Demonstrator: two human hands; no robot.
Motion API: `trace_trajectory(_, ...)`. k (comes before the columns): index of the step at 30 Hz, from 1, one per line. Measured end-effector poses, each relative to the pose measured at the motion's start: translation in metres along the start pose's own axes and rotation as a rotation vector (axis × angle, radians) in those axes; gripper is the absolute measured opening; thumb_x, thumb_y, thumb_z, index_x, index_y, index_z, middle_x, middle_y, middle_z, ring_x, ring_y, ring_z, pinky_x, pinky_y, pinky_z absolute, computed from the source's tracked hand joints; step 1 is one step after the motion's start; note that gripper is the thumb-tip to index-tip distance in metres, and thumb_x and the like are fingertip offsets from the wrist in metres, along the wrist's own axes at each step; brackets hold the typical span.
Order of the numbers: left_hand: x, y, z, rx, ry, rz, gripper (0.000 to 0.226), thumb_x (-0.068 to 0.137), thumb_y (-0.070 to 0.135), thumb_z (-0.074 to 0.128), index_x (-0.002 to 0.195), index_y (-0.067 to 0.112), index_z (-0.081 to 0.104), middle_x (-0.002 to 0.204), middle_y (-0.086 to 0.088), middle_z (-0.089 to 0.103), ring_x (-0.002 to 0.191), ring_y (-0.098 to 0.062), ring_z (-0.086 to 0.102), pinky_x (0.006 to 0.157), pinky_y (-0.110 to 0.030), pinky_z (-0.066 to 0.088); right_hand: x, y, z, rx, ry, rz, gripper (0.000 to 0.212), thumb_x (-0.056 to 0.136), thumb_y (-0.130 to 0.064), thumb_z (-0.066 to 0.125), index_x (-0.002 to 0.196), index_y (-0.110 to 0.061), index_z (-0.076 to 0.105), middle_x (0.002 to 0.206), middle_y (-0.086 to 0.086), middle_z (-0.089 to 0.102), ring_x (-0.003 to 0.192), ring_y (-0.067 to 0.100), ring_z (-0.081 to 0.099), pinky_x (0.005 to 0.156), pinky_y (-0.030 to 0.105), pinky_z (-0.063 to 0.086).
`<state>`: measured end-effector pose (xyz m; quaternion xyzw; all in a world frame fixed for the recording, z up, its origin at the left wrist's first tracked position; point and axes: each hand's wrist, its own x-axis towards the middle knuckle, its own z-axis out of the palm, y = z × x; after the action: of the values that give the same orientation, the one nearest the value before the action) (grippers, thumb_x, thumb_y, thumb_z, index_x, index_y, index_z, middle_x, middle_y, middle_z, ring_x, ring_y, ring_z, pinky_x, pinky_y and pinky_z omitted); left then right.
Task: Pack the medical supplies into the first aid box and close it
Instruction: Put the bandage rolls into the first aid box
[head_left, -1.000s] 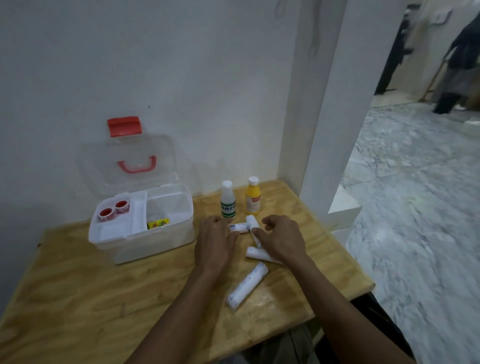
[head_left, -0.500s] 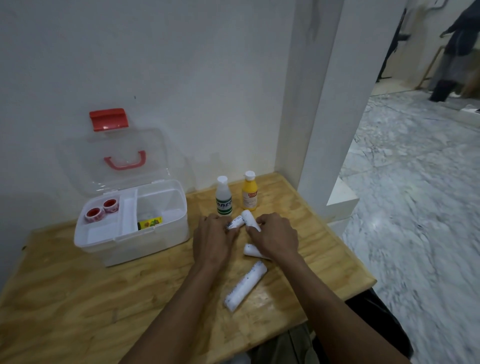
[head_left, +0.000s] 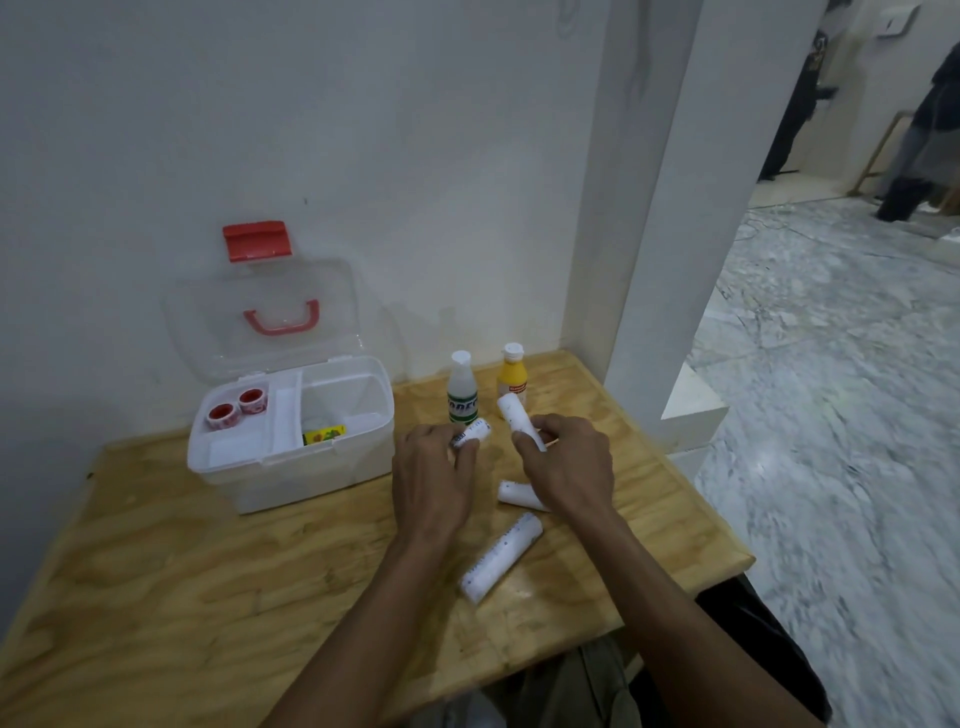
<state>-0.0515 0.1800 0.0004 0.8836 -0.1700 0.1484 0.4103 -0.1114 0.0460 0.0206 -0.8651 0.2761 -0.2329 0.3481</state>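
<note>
The white first aid box (head_left: 317, 475) stands open at the left, its clear lid (head_left: 262, 317) with a red handle leaning on the wall. Its tray holds two red tape rolls (head_left: 238, 409), and a yellow packet (head_left: 323, 434) lies in the deep part. My left hand (head_left: 434, 480) grips one white bandage roll (head_left: 475, 433). My right hand (head_left: 569, 465) holds another bandage roll (head_left: 514, 418), lifted and tilted. Two more rolls lie on the table, a short roll (head_left: 517, 493) under my right hand and a long roll (head_left: 501, 557) nearer me. A clear bottle (head_left: 462, 396) and a yellow bottle (head_left: 511, 376) stand behind.
The wooden table (head_left: 182, 571) sits in a corner, with a white wall behind and a white pillar (head_left: 675, 208) at the right. The table's right edge drops to a marble floor (head_left: 841, 415). A person (head_left: 930, 130) stands far off at the top right.
Both hands have lifted a bandage roll off the table and drawn slightly apart; the right hand's roll now tilts upward. The camera view shifted a little.
</note>
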Motion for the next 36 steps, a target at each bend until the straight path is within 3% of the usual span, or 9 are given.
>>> trace_trajectory(4, -0.002, 0.011, -0.033, -0.050, 0.120, 0.037, 0.020, 0.089, 0.024, 0.067, 0.106, 0.017, 0.074, 0.097, 0.000, 0.071, 0.094, -0.023, 0.056, 0.076, -0.028, 0.037, -0.005, -0.019, -0.004, 0.132, 0.049, -0.045, 0.032, 0.083, -0.037, 0.069, 0.110, -0.022, 0.076, 0.097, -0.005, 0.075, 0.087, 0.011, 0.067, 0.076, 0.026, 0.048)
trace_trajectory(8, 0.005, 0.005, -0.075, -0.092, 0.222, -0.024, 0.021, 0.087, 0.023, 0.069, 0.105, 0.015, 0.076, 0.099, 0.000, 0.073, 0.097, -0.022, 0.059, 0.079, -0.026, 0.038, -0.009, -0.053, 0.002, 0.236, 0.075, -0.107, 0.015, 0.080, -0.034, 0.071, 0.089, -0.025, 0.079, 0.076, -0.012, 0.073, 0.073, 0.006, 0.066, 0.072, 0.031, 0.053)
trace_trajectory(12, 0.014, -0.023, -0.118, -0.073, 0.331, -0.106, 0.020, 0.087, 0.027, 0.070, 0.103, 0.017, 0.077, 0.099, 0.000, 0.074, 0.101, -0.024, 0.061, 0.089, -0.041, 0.049, -0.016, -0.097, 0.030, 0.295, 0.008, -0.137, 0.023, 0.078, -0.037, 0.070, 0.091, -0.020, 0.079, 0.077, -0.008, 0.075, 0.073, 0.007, 0.067, 0.070, 0.030, 0.053)
trace_trajectory(17, 0.019, -0.066, -0.160, 0.027, 0.428, -0.241, 0.023, 0.086, 0.035, 0.069, 0.103, 0.022, 0.077, 0.101, -0.001, 0.074, 0.098, -0.027, 0.062, 0.087, -0.046, 0.051, -0.030, -0.151, 0.068, 0.261, -0.092, -0.109, 0.027, 0.078, -0.042, 0.070, 0.097, -0.025, 0.078, 0.086, -0.010, 0.074, 0.080, 0.012, 0.067, 0.063, 0.027, 0.047)
trace_trajectory(21, 0.025, -0.086, -0.181, 0.158, 0.444, -0.358, 0.024, 0.088, 0.034, 0.067, 0.105, 0.021, 0.076, 0.103, -0.006, 0.073, 0.106, -0.029, 0.057, 0.093, -0.044, 0.044, -0.037, -0.182, 0.101, 0.200, -0.133, -0.080, 0.028, 0.078, -0.045, 0.070, 0.098, -0.027, 0.076, 0.088, -0.012, 0.074, 0.079, 0.011, 0.067, 0.077, 0.037, 0.056)
trace_trajectory(26, 0.030, -0.105, -0.186, 0.227, 0.401, -0.430, 0.026, 0.089, 0.038, 0.065, 0.108, 0.023, 0.076, 0.106, -0.005, 0.073, 0.108, -0.026, 0.056, 0.093, -0.041, 0.039, -0.037, -0.197, 0.133, 0.108, -0.112, -0.052, 0.029, 0.082, -0.045, 0.068, 0.104, -0.026, 0.074, 0.101, -0.008, 0.075, 0.097, 0.016, 0.065, 0.096, 0.041, 0.046)
trace_trajectory(29, 0.035, -0.108, -0.182, 0.253, 0.386, -0.421, 0.027, 0.088, 0.038, 0.065, 0.108, 0.024, 0.076, 0.106, -0.004, 0.074, 0.108, -0.025, 0.056, 0.096, -0.043, 0.037, -0.036, -0.201, 0.143, 0.052, -0.093, -0.040, 0.029, 0.083, -0.044, 0.067, 0.104, -0.026, 0.074, 0.105, -0.005, 0.074, 0.104, 0.019, 0.062, 0.096, 0.042, 0.039)
trace_trajectory(36, 0.041, -0.107, -0.167, 0.324, 0.334, -0.432, 0.028, 0.087, 0.040, 0.068, 0.105, 0.021, 0.077, 0.103, -0.006, 0.074, 0.109, -0.024, 0.057, 0.104, -0.050, 0.035, -0.035, -0.206, 0.153, -0.058, -0.098, -0.058, 0.032, 0.086, -0.048, 0.065, 0.109, -0.026, 0.070, 0.114, -0.003, 0.071, 0.108, 0.018, 0.058, 0.101, 0.044, 0.040)
